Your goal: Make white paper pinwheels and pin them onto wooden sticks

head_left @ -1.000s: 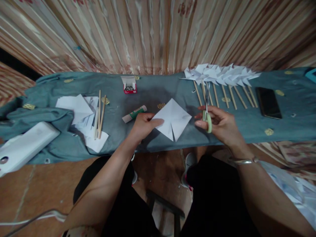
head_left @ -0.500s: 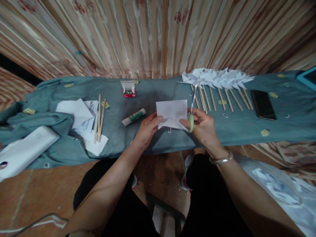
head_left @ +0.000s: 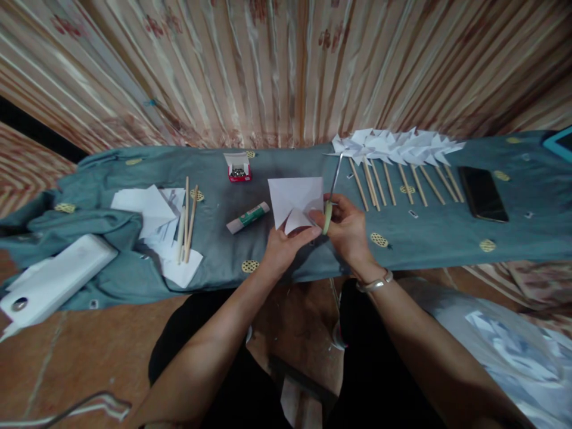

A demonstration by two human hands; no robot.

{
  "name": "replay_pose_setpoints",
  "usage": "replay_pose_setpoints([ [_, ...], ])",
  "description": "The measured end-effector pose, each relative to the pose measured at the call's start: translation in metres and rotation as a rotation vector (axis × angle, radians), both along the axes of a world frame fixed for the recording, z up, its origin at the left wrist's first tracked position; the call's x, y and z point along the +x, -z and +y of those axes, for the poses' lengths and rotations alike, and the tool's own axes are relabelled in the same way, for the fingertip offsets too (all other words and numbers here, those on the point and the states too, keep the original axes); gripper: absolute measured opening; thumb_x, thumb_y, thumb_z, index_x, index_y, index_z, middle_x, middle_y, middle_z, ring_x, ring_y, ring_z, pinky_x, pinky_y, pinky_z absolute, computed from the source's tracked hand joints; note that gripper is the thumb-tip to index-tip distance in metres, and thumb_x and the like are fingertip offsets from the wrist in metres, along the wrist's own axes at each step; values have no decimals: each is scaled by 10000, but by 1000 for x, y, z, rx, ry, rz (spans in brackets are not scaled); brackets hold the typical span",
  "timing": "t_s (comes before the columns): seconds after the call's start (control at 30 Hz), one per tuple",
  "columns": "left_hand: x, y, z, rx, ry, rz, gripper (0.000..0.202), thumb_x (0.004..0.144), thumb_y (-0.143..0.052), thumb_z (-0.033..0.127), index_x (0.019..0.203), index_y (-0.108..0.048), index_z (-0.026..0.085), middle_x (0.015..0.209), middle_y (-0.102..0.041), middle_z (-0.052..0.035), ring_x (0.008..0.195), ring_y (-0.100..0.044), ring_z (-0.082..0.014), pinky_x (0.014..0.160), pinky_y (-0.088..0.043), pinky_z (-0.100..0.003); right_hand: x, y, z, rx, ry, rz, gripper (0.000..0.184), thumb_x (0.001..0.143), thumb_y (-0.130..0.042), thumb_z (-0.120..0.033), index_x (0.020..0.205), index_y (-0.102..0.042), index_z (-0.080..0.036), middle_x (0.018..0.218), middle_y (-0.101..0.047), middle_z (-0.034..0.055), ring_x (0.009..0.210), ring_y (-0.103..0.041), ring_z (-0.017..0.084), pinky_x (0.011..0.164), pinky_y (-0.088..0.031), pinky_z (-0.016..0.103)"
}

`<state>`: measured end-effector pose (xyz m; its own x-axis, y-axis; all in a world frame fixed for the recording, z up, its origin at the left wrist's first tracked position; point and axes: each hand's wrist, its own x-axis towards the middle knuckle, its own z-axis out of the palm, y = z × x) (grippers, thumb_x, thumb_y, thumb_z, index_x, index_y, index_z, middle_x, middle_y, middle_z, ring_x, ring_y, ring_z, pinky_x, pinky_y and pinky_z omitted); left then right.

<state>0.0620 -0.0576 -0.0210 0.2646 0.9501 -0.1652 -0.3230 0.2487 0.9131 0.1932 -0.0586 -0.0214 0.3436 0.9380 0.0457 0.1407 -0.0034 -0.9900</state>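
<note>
A white paper square (head_left: 292, 196) with cut slits is held up over the blue cloth (head_left: 214, 250). My left hand (head_left: 286, 247) pinches its lower flap from below. My right hand (head_left: 347, 229) is closed round green-handled scissors (head_left: 330, 196), blades pointing up and away, while its fingertips also touch the paper's right edge. A glue stick (head_left: 248, 217) lies just left of the paper on the cloth.
A row of white paper pinwheels on wooden sticks (head_left: 397, 161) lies at the right, a black phone (head_left: 483, 193) beyond it. A small red box (head_left: 238, 168), loose paper sheets (head_left: 156, 220), two sticks (head_left: 187, 217) and a white case (head_left: 53, 280) lie left.
Both hands and the paper moved left and closer together. The paper has been turned and a flap folded down; the scissors stayed in my right hand.
</note>
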Motion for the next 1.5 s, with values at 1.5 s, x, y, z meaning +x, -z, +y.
replay_pose_setpoints([
  [1.5, -29, 0, 34, -92, -350, -23, 320, 616, -779, 274, 899, -645, 204, 940, -701, -38, 797, -657, -186, 604, -499, -269, 12, -8, -54, -377, -688, 138, 386, 681, -773, -494, 915, -714, -194, 660, -605, -16, 572, -523, 101, 509, -416, 229],
])
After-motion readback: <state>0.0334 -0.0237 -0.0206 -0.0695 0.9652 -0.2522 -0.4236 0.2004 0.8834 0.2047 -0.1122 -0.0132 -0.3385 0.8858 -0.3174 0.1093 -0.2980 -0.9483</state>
